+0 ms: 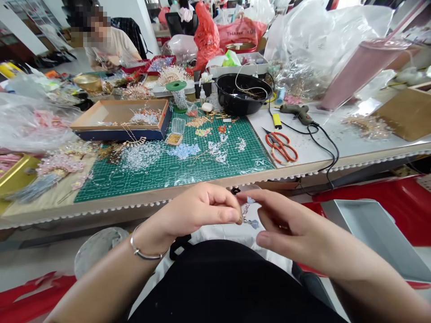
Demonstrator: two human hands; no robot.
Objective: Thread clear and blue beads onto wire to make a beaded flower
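Just short of the surface's point(340, 150) near edge, over the lap, the beaded wire sprig point(248, 216) is held between both hands. The left hand point(198, 210) has its grip closed on the lower part, thumb against forefinger. The right hand point(289, 224) pinches the upper end with its fingertips. The sprig looks very light: thin wire that would bend easily, with small glassy beads that are probably slippery and fragile, so it is best held by the wire. A grey box point(370, 233) lies open beside the right forearm. On the green cutting mat point(161, 172), a small clear box point(174, 139) holds gold beads. Beyond it, a shallow cardboard box point(101, 112) holds beaded sprigs. Towards the far edge, a black bowl point(232, 104) holds loops of wire.
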